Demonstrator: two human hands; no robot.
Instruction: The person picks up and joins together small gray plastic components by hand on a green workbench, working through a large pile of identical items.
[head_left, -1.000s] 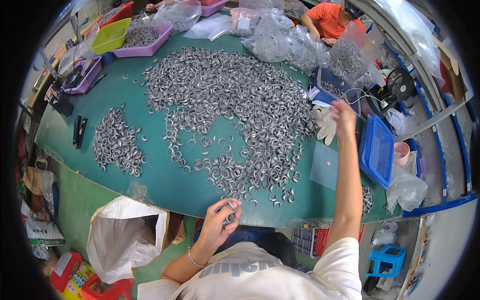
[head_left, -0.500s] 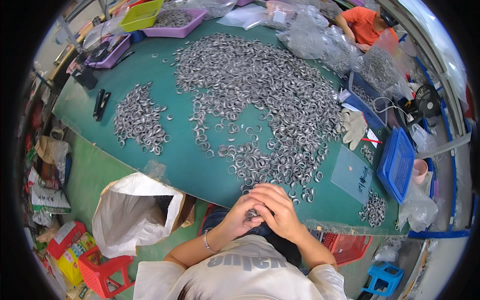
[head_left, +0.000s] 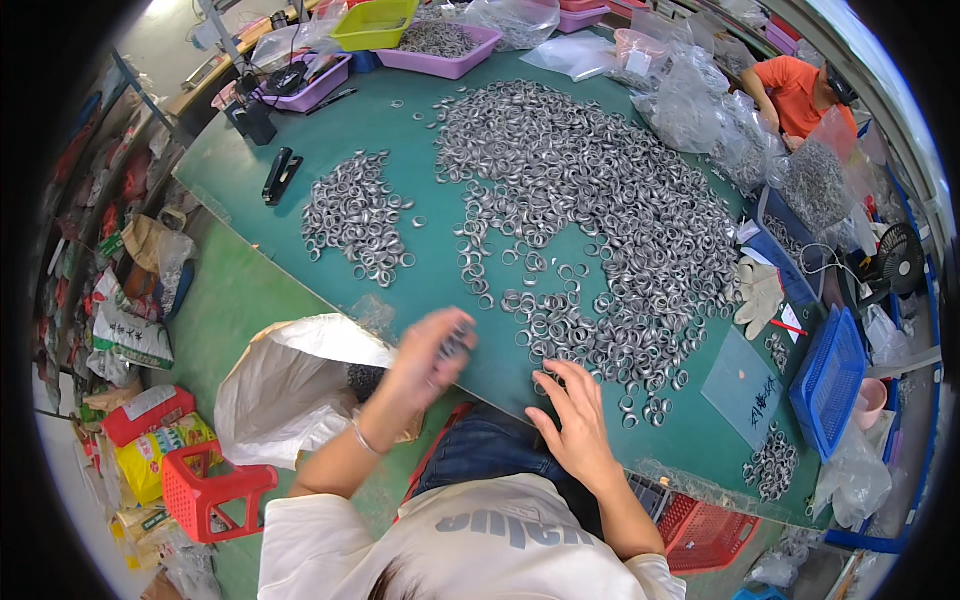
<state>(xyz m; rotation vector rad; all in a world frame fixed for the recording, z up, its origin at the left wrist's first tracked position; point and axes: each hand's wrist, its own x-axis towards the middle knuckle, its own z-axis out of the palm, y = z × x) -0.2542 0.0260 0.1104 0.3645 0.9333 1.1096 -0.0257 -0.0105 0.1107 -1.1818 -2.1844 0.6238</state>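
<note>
Grey metal rings lie in a large heap (head_left: 640, 220) across the green table (head_left: 420, 290), and a smaller pile (head_left: 350, 215) sits to its left. My left hand (head_left: 425, 355), slightly blurred, is raised near the table's front edge with several rings (head_left: 457, 340) closed in its fingers. Just left of that hand stands a white sack (head_left: 290, 390) with its mouth open and dark contents partly showing. My right hand (head_left: 572, 420) has its fingers spread at the near edge of the heap, its fingertips close to a few rings; I cannot tell whether they touch.
A stapler (head_left: 282, 177) lies beyond the small pile. On the right are work gloves (head_left: 760, 295), a clear sheet (head_left: 740, 385), a small ring pile (head_left: 771, 466) and a blue basket (head_left: 830, 380). A red stool (head_left: 215, 490) stands at lower left. Another person (head_left: 800, 95) sits at far right.
My hands were together at the table edge and have parted. The left moved left and up with rings toward the sack; the right opened over the heap's edge. The view has shifted.
</note>
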